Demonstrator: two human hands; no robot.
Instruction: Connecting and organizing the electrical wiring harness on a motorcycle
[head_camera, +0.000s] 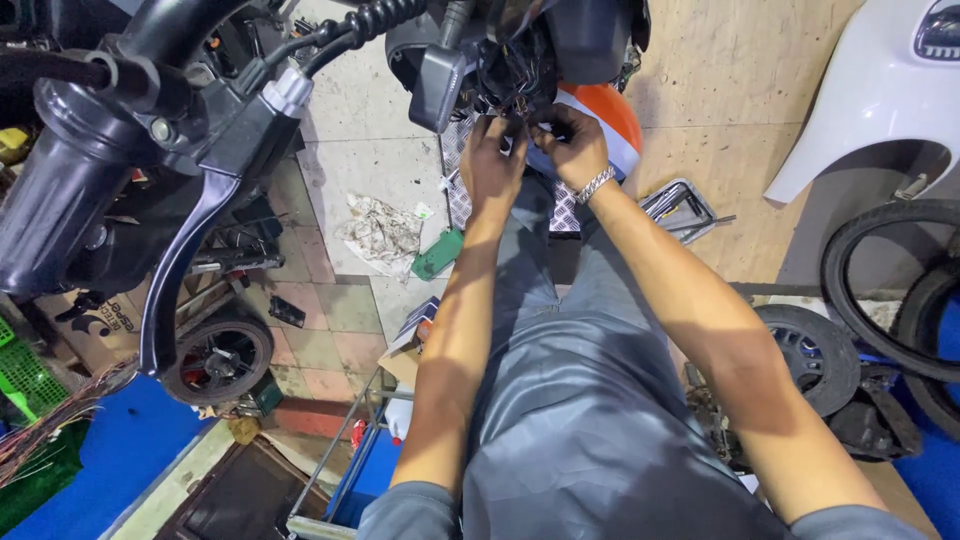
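Wire bundle (512, 75) hanging down toward hands (530, 150)

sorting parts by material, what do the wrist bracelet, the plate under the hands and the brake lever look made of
Bracelet on the right wrist: likely polished metal, shiny silver links. Plate under the left hand and right hand: probably aluminium tread plate, grey with a raised diamond pattern. Brake lever: apparently metal with a glossy black coating, though plastic can't be ruled out.

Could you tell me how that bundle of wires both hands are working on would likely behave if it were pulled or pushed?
The wire bundle looks thin and tangled, so it would probably flop and bend rather than hold shape. The left hand and right hand pinch it with fingertips, suggesting it is light. It seems tethered inside the scooter, so it likely resists pulling.
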